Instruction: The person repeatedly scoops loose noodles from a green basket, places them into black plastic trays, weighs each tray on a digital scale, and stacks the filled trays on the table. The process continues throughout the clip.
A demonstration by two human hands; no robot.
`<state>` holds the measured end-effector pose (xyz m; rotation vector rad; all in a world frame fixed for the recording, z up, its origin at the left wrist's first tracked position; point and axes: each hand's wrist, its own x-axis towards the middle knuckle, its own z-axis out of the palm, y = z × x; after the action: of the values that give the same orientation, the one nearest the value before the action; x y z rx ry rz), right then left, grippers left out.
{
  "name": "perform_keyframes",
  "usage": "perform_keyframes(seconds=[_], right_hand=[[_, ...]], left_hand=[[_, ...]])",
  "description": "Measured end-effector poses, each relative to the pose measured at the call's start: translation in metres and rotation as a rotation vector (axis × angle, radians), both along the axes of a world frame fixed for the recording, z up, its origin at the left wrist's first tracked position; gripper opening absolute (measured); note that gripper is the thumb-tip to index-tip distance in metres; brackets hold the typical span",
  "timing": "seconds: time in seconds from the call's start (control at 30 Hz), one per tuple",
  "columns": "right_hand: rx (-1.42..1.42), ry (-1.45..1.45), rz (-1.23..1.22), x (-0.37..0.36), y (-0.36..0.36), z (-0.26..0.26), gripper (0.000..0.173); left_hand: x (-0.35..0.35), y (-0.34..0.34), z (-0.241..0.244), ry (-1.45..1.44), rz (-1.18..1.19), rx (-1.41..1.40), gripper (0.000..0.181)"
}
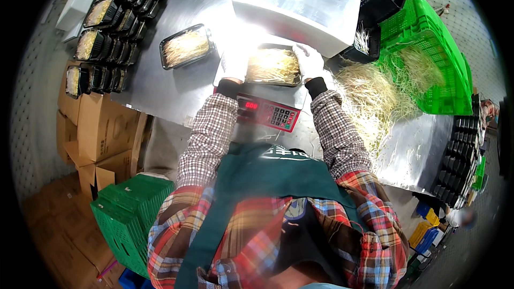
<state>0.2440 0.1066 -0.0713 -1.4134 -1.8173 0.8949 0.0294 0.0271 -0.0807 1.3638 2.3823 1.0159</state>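
Note:
Both my hands wear white gloves and hold a black plastic tray (277, 84) filled with thin, pale yellow sprouts (273, 64). My left hand (235, 62) is at the tray's left side, its fingers washed out by glare. At the right end, my right hand (309, 60) grips the rim. The tray is over the plate of a red electronic scale (269, 112) with a lit display and keypad; whether it touches the plate I cannot tell. Another sprout-filled tray (186, 46) lies to the left on the metal table (160, 88).
Loose sprouts (365, 92) spill from a tipped green crate (433, 40) at right. Behind the scale stands a white foam box (297, 0), beside black trays (367, 44). Filled trays (96, 44) line the left edge. Cardboard boxes (106, 128) and green crates (132, 216) stand lower left.

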Motion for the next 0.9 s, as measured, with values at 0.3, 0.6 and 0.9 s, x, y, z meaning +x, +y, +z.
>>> perform_keyframes(seconds=[0.3, 0.6, 0.9], right_hand=[[-0.428, 0.342, 0.078, 0.01, 0.01, -0.043, 0.036], [-0.537, -0.096, 0.303, 0.056, -0.037, 0.019, 0.043], [-0.479, 0.331, 0.599, -0.092, -0.04, 0.024, 0.043]], left_hand=[[-0.025, -0.023, -0.034, -0.98, -0.179, 0.299, 0.034], [0.006, -0.103, 0.007, -0.983, -0.065, -0.007, 0.04], [-0.089, -0.133, 0.086, -0.619, 0.23, 0.15, 0.04]])
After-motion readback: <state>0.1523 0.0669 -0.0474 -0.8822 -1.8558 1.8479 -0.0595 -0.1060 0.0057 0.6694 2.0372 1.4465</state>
